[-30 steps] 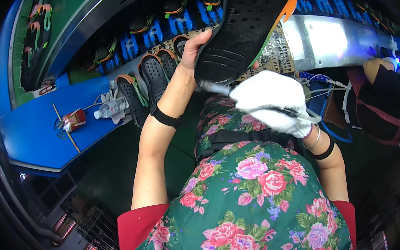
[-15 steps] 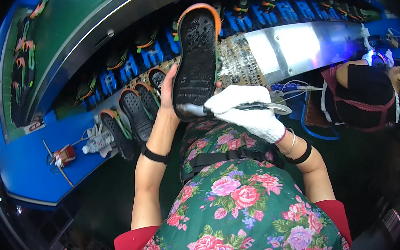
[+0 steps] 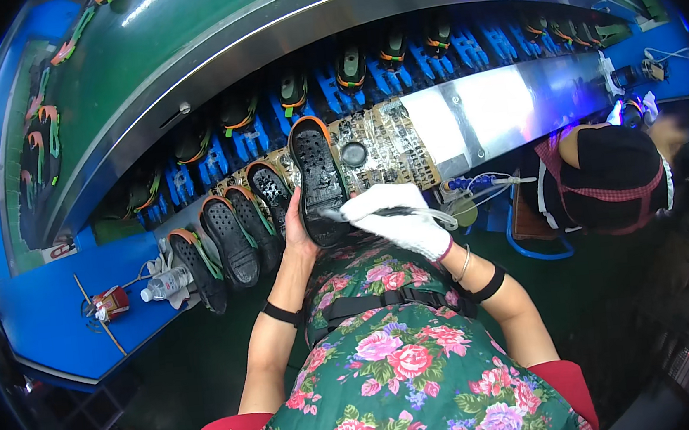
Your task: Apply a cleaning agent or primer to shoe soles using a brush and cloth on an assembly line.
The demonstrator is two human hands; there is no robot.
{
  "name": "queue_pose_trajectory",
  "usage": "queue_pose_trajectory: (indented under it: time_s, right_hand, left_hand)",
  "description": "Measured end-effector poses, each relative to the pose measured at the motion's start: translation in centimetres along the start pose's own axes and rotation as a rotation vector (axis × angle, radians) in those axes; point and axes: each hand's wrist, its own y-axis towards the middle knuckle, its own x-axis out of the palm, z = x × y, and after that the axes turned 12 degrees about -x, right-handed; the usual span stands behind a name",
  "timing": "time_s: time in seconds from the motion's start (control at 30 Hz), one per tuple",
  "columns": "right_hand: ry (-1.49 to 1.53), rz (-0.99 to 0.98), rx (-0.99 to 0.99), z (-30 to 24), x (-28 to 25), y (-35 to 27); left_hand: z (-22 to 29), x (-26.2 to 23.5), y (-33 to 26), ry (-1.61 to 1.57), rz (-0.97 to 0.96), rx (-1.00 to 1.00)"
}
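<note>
My left hand (image 3: 299,229) grips a black shoe sole (image 3: 320,172) with an orange and green rim, its pitted inner face turned up toward me. The fingers behind the sole are hidden. In a white knitted glove, my right hand (image 3: 399,216) is closed round a brush (image 3: 333,214) with a thin pale hose running from its back end. The brush tip touches the sole's lower part, where the black surface looks wet and shiny. To the left of the held sole, several similar soles (image 3: 231,241) lean in a row along the bench edge.
Behind the hands, a taped cardboard-covered ledge (image 3: 391,140) bears a round dark disc (image 3: 354,154). Blue racks (image 3: 341,91) with shoe parts line the conveyor. A plastic bottle (image 3: 165,284) and red box (image 3: 111,304) lie on the blue table (image 3: 48,326). Another person (image 3: 606,177) works at right.
The view has shifted, showing more of the conveyor. The held sole is lower and farther from the camera, tilted away. The brush has moved from the sole's left lower edge toward its middle.
</note>
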Motion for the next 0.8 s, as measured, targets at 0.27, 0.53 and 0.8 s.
queue_pose_trajectory:
  time_s: [0.27,0.53,0.8]
  right_hand:
    - [0.003,0.301,0.294,2.2,-0.7,-1.8]
    - [-0.078,0.264,0.374,2.7,-0.5,-2.4]
    - [0.178,0.392,0.403,5.8,-2.2,-3.1]
  left_hand:
    - [1.7,-5.8,3.8,0.107,0.198,0.098]
    - [-2.0,-5.0,-6.1,0.808,0.764,0.797]
    - [0.9,-22.7,-18.9,0.616,2.373,1.230]
